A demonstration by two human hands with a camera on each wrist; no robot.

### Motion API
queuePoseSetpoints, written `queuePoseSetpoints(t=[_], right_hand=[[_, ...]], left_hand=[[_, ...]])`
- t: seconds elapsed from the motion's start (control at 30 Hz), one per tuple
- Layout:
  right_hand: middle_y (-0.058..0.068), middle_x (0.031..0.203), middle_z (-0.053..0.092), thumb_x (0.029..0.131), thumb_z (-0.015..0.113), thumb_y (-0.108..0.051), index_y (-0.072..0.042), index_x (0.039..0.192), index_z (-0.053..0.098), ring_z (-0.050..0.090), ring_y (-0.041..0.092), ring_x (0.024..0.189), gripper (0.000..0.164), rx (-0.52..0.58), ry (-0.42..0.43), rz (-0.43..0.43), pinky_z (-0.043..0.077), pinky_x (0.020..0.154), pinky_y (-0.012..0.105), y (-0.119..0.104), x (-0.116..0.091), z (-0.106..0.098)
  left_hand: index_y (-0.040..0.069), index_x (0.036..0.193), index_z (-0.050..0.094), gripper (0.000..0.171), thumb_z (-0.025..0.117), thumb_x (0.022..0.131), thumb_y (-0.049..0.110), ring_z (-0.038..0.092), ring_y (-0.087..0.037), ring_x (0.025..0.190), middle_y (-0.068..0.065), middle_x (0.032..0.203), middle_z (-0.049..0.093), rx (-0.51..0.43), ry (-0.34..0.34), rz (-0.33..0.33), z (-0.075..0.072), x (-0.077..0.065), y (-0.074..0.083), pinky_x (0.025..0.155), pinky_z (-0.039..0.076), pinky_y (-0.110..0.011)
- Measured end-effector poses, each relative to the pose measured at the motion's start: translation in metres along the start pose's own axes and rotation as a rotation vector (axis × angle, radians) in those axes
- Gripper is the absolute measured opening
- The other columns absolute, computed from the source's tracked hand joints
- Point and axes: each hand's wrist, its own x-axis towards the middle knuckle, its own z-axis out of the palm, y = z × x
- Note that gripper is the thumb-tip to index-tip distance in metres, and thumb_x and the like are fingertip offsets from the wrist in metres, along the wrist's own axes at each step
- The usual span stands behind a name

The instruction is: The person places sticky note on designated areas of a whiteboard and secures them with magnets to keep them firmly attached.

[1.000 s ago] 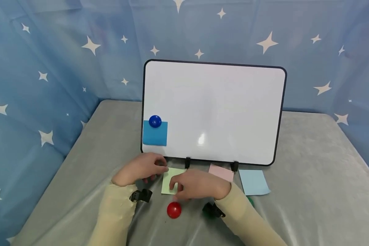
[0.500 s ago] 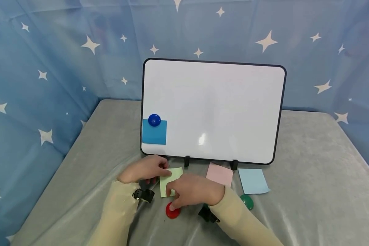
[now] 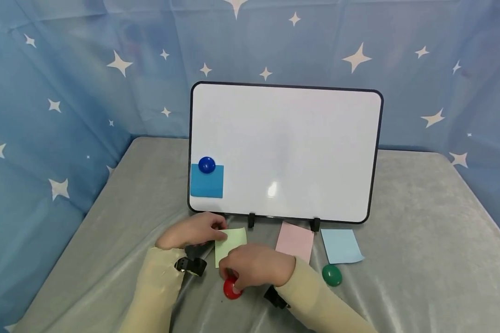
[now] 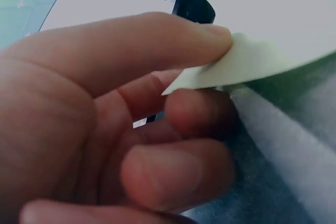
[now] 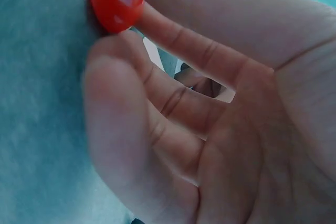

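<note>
A blue curtain (image 3: 316, 51) (printed with pale stars (image 3: 357, 58)) hangs behind the grey cloth-covered table (image 3: 416, 222).

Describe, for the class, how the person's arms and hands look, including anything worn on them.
The left hand and right hand are bare, without gloves. Long, plain cream-coloured sleeves cover the visible forearms. A small black device sits at the left wrist, and another at the right. No cables or printed markings show.
</note>
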Motion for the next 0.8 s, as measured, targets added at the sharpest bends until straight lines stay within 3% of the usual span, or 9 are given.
queuePoseSetpoints(t=[0.2,0.47,0.8], right_hand=[[-0.012,0.068,0.045,0.071,0.071,-0.015,-0.025,0.074,0.054,0.042,0.002,0.058,0.021,-0.008,0.017,-0.011,0.035,0.052,0.018,-0.0005,-0.0013,-0.0004],[-0.013,0.063,0.047,0.074,0.07,-0.015,-0.025,0.077,0.057,0.043,0.003,0.057,0.017,0.04,-0.037,0.005,0.037,0.052,0.018,0.0008,-0.0021,-0.0008],[-0.014,0.067,0.05,0.077,0.067,-0.017,-0.024,0.077,0.06,0.045,0.002,0.059,0.01,0.104,-0.085,-0.005,0.039,0.053,0.018,0.0043,-0.0049,-0.0047]], left_hand=[[0.017,0.087,0.06,0.006,0.055,0.085,0.014,0.037,-0.014,0.042,-0.001,0.057,0.045,0.018,0.008,-0.001,-0.0025,-0.001,-0.001,0.04,0.032,-0.027],[0.012,0.085,0.06,0.003,0.059,0.083,0.014,0.046,-0.015,0.049,-0.002,0.067,0.053,0.043,0.041,-0.011,-0.0021,-0.0014,0.0007,0.05,0.041,-0.03],[0.011,0.085,0.059,0.004,0.057,0.084,0.014,0.046,-0.014,0.05,0.0,0.063,0.051,0.071,0.051,0.074,-0.0026,0.0007,-0.0004,0.054,0.042,-0.029]])
